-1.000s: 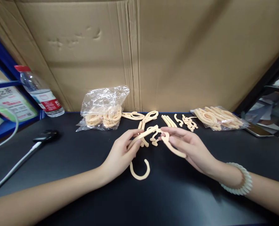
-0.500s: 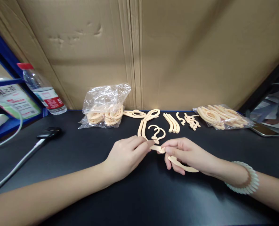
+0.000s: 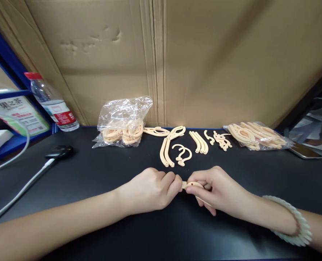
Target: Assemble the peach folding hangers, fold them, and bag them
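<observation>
Close together over the black table, my two hands grip beige plastic folding-hanger parts. My left hand (image 3: 157, 188) is closed round one hanger piece (image 3: 184, 185), and only its flat end shows beyond the fingers. Between thumb and fingers, my right hand (image 3: 217, 186) pinches a curved hanger arm (image 3: 195, 184) with a small hole near its end. The two pieces meet end to end; whether they are joined cannot be told. Just beyond my hands lie hanger hooks (image 3: 188, 155) and a pair of curved arms (image 3: 166, 154).
Farther back lie several loose arms (image 3: 200, 142), small connector pieces (image 3: 222, 140) and looped parts (image 3: 176, 132). Plastic bags of parts stand left (image 3: 122, 127) and right (image 3: 258, 136). A water bottle (image 3: 57, 108), a cable plug (image 3: 59, 152) and a phone (image 3: 306, 150) are at the sides.
Both hands have come nearer to me, away from the loose hooks. The right hand has turned its curved arm, so the holed end now faces the piece in my left hand.
</observation>
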The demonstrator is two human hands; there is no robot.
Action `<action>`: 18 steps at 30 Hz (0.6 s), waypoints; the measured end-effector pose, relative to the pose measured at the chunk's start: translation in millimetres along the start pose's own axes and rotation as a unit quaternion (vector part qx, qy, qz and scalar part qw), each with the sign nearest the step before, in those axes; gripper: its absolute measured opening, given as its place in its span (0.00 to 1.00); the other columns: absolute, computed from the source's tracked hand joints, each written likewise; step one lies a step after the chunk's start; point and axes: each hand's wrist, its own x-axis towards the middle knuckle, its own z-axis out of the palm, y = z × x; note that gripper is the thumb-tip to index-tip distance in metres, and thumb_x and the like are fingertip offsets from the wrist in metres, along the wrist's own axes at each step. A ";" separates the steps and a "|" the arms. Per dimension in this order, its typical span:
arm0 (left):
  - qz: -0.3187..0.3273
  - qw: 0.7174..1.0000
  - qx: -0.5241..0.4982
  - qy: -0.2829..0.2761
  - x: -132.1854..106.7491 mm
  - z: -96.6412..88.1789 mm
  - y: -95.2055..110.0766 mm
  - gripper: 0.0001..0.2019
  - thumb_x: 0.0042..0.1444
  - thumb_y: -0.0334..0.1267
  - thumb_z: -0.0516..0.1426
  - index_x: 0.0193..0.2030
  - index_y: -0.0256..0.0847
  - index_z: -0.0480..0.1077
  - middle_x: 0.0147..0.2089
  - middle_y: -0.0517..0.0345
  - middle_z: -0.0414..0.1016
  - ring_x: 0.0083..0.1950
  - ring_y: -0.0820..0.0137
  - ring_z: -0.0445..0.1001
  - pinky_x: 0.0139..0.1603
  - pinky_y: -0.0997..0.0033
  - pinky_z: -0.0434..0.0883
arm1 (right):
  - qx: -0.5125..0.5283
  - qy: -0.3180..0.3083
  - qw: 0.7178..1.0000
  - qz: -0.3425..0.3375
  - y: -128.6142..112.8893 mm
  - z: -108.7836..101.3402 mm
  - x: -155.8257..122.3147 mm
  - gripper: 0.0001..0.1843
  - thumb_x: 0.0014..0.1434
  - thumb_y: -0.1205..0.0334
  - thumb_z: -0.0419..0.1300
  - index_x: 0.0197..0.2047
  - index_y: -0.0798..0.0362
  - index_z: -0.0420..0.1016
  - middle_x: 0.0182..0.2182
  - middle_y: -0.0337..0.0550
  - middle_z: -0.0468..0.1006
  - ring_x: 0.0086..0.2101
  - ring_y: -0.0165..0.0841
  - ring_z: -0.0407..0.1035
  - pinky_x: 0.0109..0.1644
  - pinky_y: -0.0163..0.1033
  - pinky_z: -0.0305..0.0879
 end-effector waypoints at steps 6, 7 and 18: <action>-0.074 0.991 -0.106 -0.024 -3.8 4.6 -5.8 0.15 0.69 0.30 0.41 0.36 0.37 0.66 0.26 0.59 0.71 0.19 0.69 0.68 0.18 0.71 0.62 | -0.327 0.158 0.877 -0.314 0.5 0.9 -13.2 0.13 0.68 0.67 0.51 0.34 0.55 0.73 0.23 0.40 0.75 0.20 0.28 0.67 0.24 0.35 0.60; -0.104 0.983 -0.149 -0.013 -3.9 5.8 -7.3 0.16 0.69 0.32 0.41 0.36 0.37 0.66 0.26 0.59 0.71 0.21 0.70 0.69 0.19 0.72 0.62 | -0.350 0.180 0.850 -0.349 -0.1 -2.6 -13.5 0.10 0.67 0.68 0.52 0.37 0.55 0.74 0.25 0.41 0.76 0.23 0.29 0.68 0.26 0.36 0.62; -0.413 0.700 -0.581 0.033 0.1 8.5 -14.3 0.18 0.66 0.49 0.47 0.38 0.39 0.69 0.20 0.66 0.66 0.18 0.75 0.64 0.21 0.77 0.63 | -0.459 0.391 0.767 -0.221 39.1 -114.1 20.7 0.13 0.62 0.70 0.52 0.38 0.52 0.79 0.35 0.48 0.77 0.36 0.38 0.71 0.40 0.43 0.67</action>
